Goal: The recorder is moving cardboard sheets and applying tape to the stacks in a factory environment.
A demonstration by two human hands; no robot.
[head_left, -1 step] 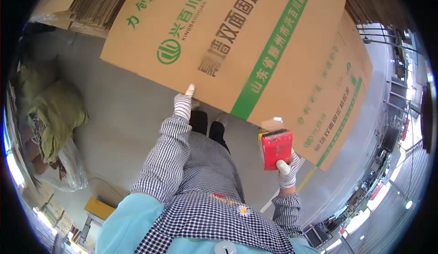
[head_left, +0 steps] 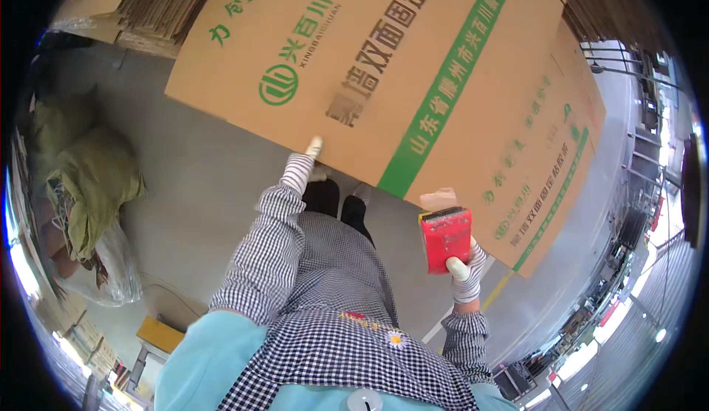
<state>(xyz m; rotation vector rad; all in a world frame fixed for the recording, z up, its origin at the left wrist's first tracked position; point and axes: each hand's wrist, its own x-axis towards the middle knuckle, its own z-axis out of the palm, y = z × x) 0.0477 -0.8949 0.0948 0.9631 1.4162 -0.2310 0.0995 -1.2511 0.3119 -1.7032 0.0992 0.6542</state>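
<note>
As hands (head_left: pixel 303 163) (head_left: pixel 465 274) grip, cardboard (head_left: pixel 391 93) left, red-block (head_left: pixel 446 238) right

Workshop or packing area in a factory or warehouse — industrial, by the look of it. Evidence: large printed carton (head_left: pixel 244 112) up front, stacked flat cardboard (head_left: pixel 159 12) upper left, more cardboard sheets (head_left: pixel 609 8) upper right. Smooth grey floor (head_left: pixel 199 163) with a painted yellow line (head_left: pixel 496 291). Bulging green sack (head_left: pixel 100 182) and clear plastic bag (head_left: pixel 122 282) at left. Right rim — cluttered equipment, too distorted to identify. Worker wears a checked apron (head_left: pixel 343 263).
</note>
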